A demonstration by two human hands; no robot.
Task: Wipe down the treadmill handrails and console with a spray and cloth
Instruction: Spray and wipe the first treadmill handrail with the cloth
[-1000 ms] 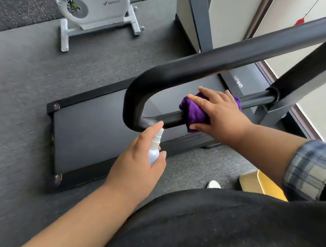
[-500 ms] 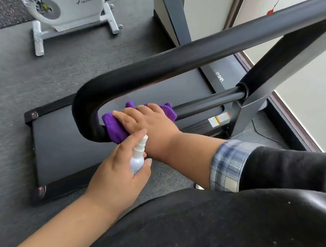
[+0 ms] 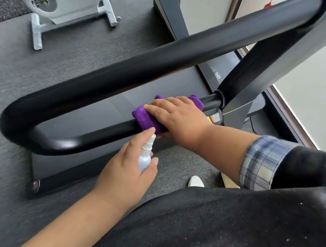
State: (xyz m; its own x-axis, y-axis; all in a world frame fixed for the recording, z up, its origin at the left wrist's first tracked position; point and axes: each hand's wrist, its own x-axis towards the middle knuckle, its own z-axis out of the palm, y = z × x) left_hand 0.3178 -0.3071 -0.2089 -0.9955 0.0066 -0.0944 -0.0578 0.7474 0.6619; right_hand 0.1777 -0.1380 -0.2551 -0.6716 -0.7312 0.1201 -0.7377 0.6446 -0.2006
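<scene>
A black treadmill handrail (image 3: 151, 67) loops from upper right round a bend at the left into a thinner lower bar (image 3: 90, 137). My right hand (image 3: 177, 115) holds a purple cloth (image 3: 144, 118) wrapped over that lower bar, close to where it joins the grey upright (image 3: 237, 102). My left hand (image 3: 127, 173) grips a small white spray bottle (image 3: 145, 158) just below the bar, its nozzle pointing up toward the cloth, index finger lying on the nozzle top. The console is out of sight.
The treadmill deck (image 3: 77, 164) lies below the rail on dark grey carpet. A white exercise bike base (image 3: 70, 9) stands at the back. A window wall (image 3: 318, 94) runs along the right. A white shoe tip (image 3: 195, 181) shows near my body.
My right hand slid the cloth left to the bend of the lower bar, then back right toward the upright. My left hand kept the bottle just below the bar.
</scene>
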